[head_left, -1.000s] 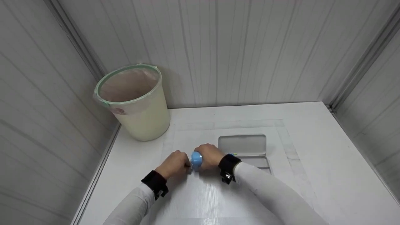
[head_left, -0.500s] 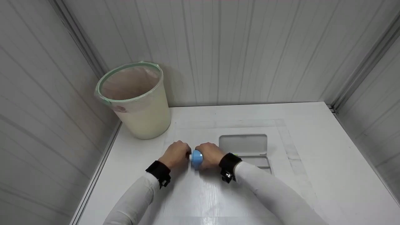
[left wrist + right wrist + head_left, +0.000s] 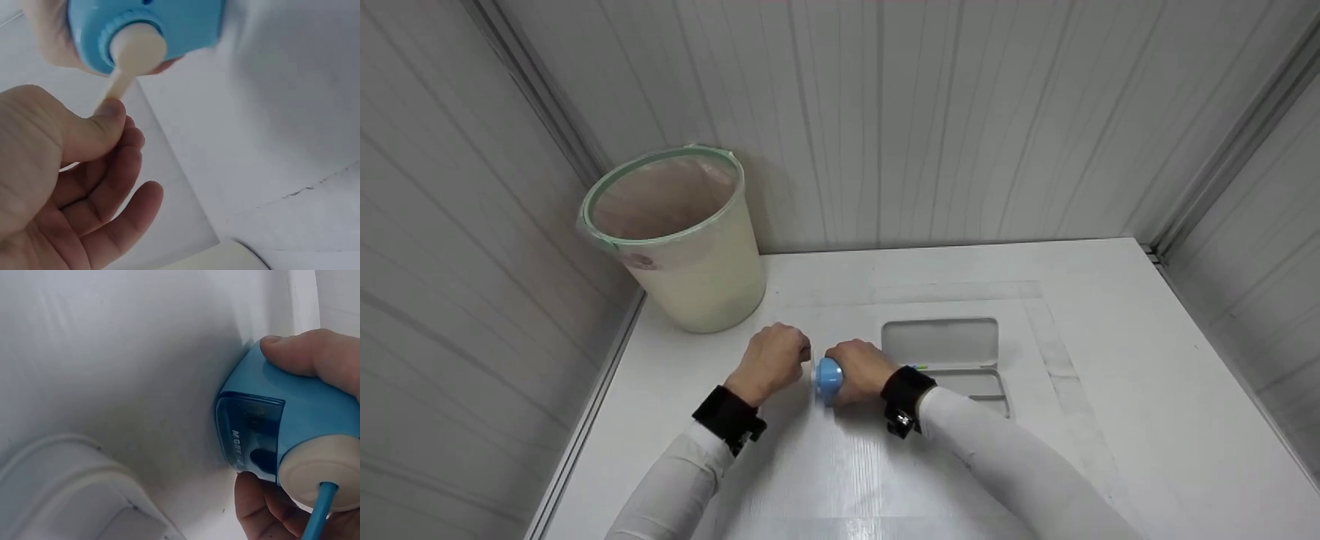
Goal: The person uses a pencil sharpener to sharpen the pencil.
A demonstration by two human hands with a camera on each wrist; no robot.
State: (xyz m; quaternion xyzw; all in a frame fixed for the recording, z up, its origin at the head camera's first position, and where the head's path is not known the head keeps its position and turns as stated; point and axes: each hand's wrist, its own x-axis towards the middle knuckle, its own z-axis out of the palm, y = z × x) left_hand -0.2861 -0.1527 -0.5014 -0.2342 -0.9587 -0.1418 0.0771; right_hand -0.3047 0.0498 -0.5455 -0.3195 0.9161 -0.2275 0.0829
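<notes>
A blue hand-crank pencil sharpener is at the middle of the table, lying between my two hands. My right hand grips its body, thumb on one side and fingers on the other. In the right wrist view, a blue pencil stands in the cream front holder, beside the clear shavings drawer. My left hand pinches the end of the cream crank handle between thumb and forefinger. The other fingers are loosely curled in the left wrist view.
An open grey pencil case lies right behind my right wrist, its near part overlapped by the sleeve. A cream bin with a bag liner and green rim stands at the back left. Ribbed pale walls enclose the table.
My left hand has moved away from me and slightly left, turning the crank handle with it. The right hand keeps the sharpener in nearly the same place.
</notes>
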